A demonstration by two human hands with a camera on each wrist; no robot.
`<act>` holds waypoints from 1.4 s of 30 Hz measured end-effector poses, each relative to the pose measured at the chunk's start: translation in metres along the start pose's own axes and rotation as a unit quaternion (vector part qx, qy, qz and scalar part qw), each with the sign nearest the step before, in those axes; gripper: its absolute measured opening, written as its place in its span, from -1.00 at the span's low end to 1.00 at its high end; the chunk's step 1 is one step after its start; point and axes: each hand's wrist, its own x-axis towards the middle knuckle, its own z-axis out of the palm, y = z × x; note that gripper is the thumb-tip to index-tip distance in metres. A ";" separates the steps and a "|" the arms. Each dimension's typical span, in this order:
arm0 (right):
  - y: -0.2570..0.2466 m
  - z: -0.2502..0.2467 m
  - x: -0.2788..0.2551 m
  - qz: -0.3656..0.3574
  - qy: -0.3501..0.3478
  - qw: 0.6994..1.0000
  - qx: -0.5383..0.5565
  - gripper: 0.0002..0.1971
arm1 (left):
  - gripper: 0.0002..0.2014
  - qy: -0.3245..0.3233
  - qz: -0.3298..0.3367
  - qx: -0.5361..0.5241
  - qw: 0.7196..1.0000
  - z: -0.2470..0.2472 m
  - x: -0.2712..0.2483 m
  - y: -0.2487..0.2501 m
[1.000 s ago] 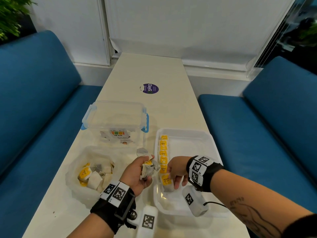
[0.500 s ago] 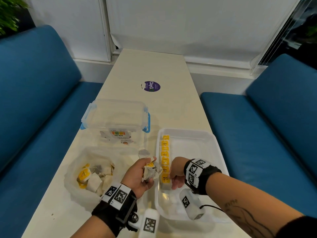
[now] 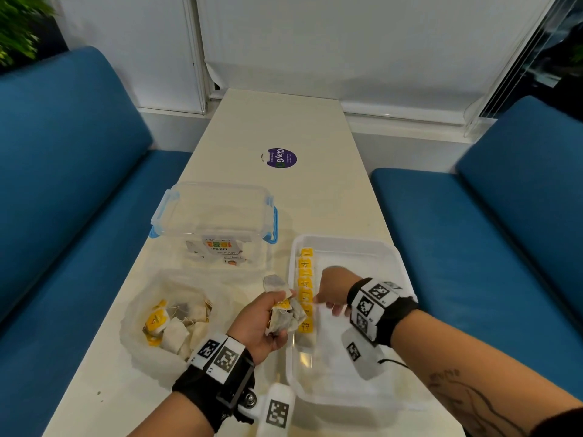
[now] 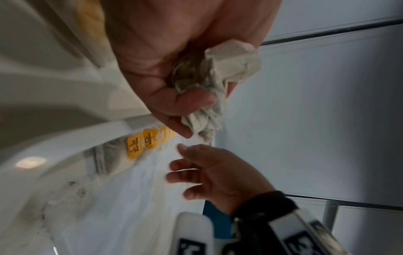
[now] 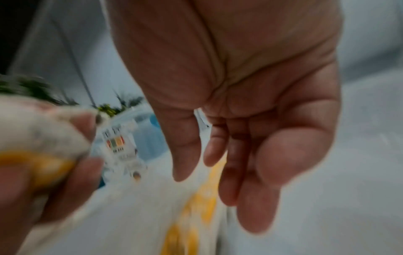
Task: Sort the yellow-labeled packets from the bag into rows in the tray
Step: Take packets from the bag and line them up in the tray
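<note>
My left hand (image 3: pixel 268 323) grips a bunch of yellow-labeled packets (image 3: pixel 285 315) just left of the white tray (image 3: pixel 353 392); the left wrist view shows the crumpled packets (image 4: pixel 222 82) in its curled fingers. A row of yellow-labeled packets (image 3: pixel 305 288) runs along the tray's left wall, seen also as row packets (image 4: pixel 141 145) from the left wrist. My right hand (image 3: pixel 331 291) hovers over that row, empty, with relaxed fingers (image 5: pixel 257 181). The clear plastic bag (image 3: pixel 138 310) with more packets (image 3: pixel 170 326) lies on the table at left.
A clear lidded box with blue latches (image 3: pixel 214 216) stands behind the bag. A purple round sticker (image 3: pixel 280 158) is on the table (image 3: pixel 284 121) further back. Blue benches (image 3: pixel 63 184) flank the table on both sides.
My right hand has let go of the packet it set at the near end of the row and lifted off, fingers loose. The left hand still holds its bunch.
</note>
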 end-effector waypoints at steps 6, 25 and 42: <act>-0.006 -0.038 -0.042 -0.179 0.067 0.972 0.134 -0.93 | -0.82 -0.028 -0.021 0.095 0.995 0.007 -0.003 0.002; 0.025 -0.021 -0.049 -0.286 0.046 0.889 0.354 -0.63 | -0.41 -0.181 -0.128 -0.016 0.975 0.012 0.000 0.004; 0.013 -0.010 -0.059 -0.193 0.160 0.923 0.293 -0.92 | -0.95 -0.051 0.071 0.139 0.986 0.027 0.004 -0.004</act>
